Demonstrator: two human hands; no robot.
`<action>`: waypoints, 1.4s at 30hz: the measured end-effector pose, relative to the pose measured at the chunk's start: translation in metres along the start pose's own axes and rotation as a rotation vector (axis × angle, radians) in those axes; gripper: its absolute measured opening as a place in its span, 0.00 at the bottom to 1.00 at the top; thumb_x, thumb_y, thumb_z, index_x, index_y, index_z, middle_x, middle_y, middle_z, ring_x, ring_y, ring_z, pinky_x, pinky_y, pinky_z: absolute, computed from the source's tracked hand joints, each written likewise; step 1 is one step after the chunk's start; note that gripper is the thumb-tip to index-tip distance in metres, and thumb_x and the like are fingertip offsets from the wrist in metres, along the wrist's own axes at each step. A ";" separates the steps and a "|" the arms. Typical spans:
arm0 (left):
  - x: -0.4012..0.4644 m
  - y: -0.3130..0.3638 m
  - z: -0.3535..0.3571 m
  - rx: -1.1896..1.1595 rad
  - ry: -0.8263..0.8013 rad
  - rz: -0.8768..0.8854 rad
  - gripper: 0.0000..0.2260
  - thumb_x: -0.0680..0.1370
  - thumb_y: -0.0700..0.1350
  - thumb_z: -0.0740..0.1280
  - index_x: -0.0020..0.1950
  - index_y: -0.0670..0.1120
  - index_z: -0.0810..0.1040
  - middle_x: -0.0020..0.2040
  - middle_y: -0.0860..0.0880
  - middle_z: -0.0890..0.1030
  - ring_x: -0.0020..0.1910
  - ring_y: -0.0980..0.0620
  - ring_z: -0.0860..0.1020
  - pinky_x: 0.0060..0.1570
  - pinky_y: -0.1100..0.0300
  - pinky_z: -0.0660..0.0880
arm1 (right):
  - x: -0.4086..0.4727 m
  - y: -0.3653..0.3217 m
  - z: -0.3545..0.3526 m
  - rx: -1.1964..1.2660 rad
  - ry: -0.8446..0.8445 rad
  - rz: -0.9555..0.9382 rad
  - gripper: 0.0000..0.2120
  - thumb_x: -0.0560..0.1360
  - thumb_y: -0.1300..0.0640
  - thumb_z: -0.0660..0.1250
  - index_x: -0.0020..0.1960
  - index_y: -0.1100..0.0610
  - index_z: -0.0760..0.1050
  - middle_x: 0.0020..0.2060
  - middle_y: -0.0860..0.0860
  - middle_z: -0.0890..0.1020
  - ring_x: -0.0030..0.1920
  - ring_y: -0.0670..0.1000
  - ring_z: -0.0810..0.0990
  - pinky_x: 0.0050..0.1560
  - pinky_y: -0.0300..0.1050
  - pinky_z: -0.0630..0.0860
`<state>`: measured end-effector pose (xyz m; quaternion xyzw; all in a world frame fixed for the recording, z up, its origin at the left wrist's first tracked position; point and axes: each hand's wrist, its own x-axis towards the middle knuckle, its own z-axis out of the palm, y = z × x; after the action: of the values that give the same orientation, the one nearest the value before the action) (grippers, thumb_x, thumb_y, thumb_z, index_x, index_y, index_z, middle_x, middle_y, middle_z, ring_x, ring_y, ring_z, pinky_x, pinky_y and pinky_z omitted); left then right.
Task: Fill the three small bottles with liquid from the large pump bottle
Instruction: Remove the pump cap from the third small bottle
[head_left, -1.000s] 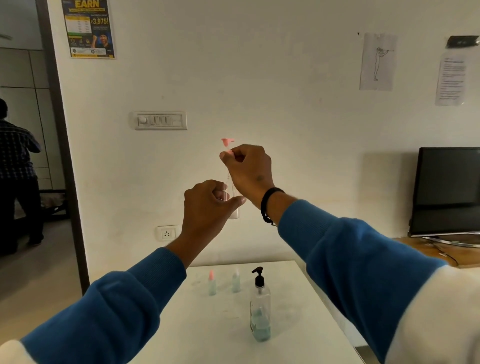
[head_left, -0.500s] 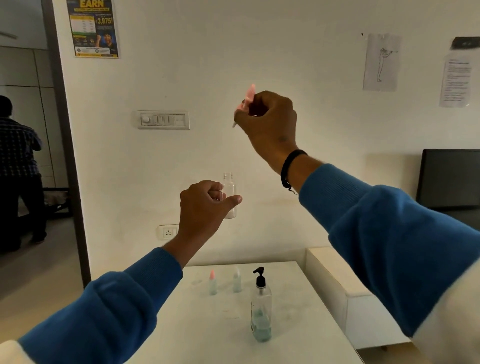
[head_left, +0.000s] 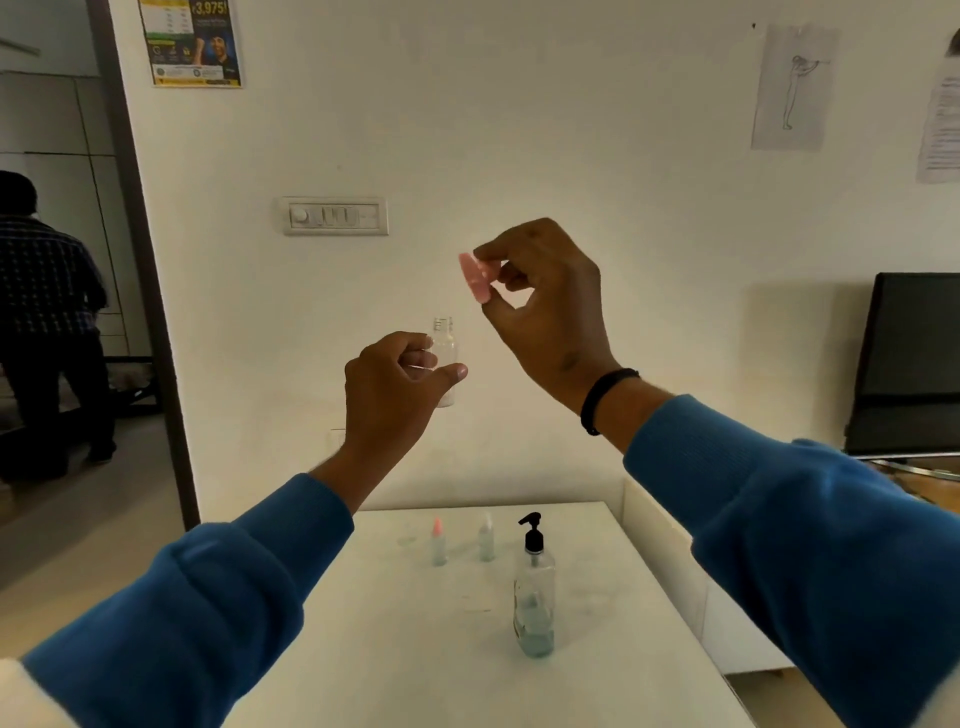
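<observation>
Left hand: you are holding your left hand (head_left: 400, 387) raised in the middle of the frame, fingers curled around the small clear bottle (head_left: 444, 358), which is standing upright with its neck uncapped.
Right hand: you are raising your right hand (head_left: 540, 306) right of centre and a little higher than the left one, pinching the pink cap (head_left: 475, 276) between thumb and fingertips; the cap is tilting.
Bottle and cap: they are apart, the cap being above and to the right of the bottle's neck.
Table: the large pump bottle (head_left: 534, 592) is standing at lower centre on the white table (head_left: 363, 649); two small bottles (head_left: 439, 543) are standing just behind it, to its left.
Change: your right hand is now lower and closer to the open bottle than half a second ago; your left hand is keeping nearly the same place.
</observation>
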<state>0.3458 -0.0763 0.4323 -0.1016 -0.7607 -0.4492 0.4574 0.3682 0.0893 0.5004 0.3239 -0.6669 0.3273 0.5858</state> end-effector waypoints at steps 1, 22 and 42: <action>-0.001 -0.002 0.000 -0.011 -0.001 -0.004 0.22 0.69 0.52 0.82 0.58 0.43 0.84 0.48 0.50 0.87 0.45 0.55 0.84 0.41 0.79 0.72 | -0.007 0.002 0.002 -0.016 -0.010 -0.013 0.07 0.77 0.57 0.75 0.51 0.60 0.83 0.48 0.52 0.81 0.43 0.46 0.79 0.44 0.42 0.81; -0.116 -0.159 0.036 -0.034 -0.170 -0.310 0.18 0.71 0.41 0.80 0.58 0.41 0.81 0.50 0.50 0.84 0.48 0.53 0.82 0.43 0.79 0.72 | -0.237 0.069 0.101 -0.032 -0.460 0.333 0.06 0.78 0.57 0.74 0.52 0.58 0.81 0.51 0.51 0.78 0.44 0.50 0.80 0.43 0.50 0.82; -0.225 -0.357 0.097 0.127 -0.305 -0.684 0.18 0.74 0.36 0.77 0.62 0.43 0.80 0.57 0.49 0.83 0.55 0.53 0.80 0.47 0.82 0.69 | -0.467 0.131 0.219 -0.042 -1.007 0.609 0.07 0.80 0.56 0.71 0.54 0.60 0.81 0.53 0.55 0.78 0.45 0.57 0.80 0.45 0.54 0.82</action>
<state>0.2117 -0.1485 0.0269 0.1209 -0.8364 -0.5075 0.1679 0.1852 0.0092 0.0077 0.2216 -0.9323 0.2735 0.0829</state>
